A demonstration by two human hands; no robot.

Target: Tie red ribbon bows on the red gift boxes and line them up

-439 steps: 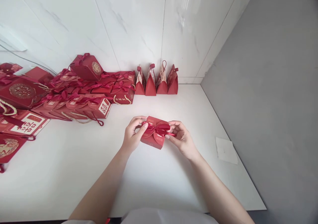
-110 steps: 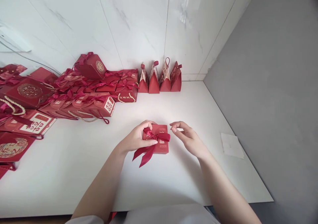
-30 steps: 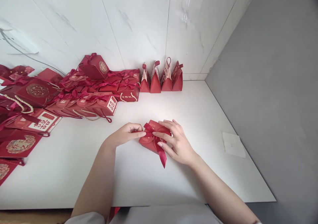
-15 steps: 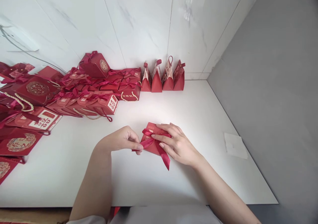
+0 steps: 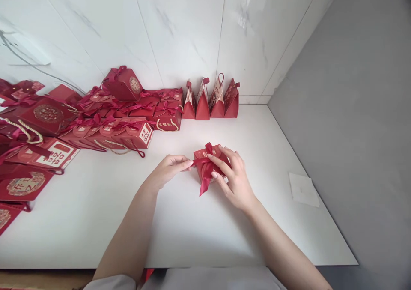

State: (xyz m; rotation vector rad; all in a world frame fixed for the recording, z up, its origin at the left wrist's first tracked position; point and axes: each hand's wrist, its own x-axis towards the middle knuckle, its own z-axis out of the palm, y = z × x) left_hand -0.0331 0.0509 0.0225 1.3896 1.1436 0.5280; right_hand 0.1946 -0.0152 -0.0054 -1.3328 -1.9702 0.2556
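Note:
A small red gift box with gold print stands on the white table, a little past its middle. A dark red ribbon crosses the box top and hangs down its front. My left hand pinches one ribbon end at the box's left side. My right hand grips the box from the right, with thumb and fingers pressing the ribbon on top.
A pile of finished red boxes with bows fills the back left, with larger flat red boxes at the far left. Several pointed red pouches stand against the marble wall. A white paper square lies near the table's right edge.
The box has moved farther from me and been turned upright. My left hand went from pulling a ribbon end toward me to pinching it beside the box. The ribbon tail hangs shorter.

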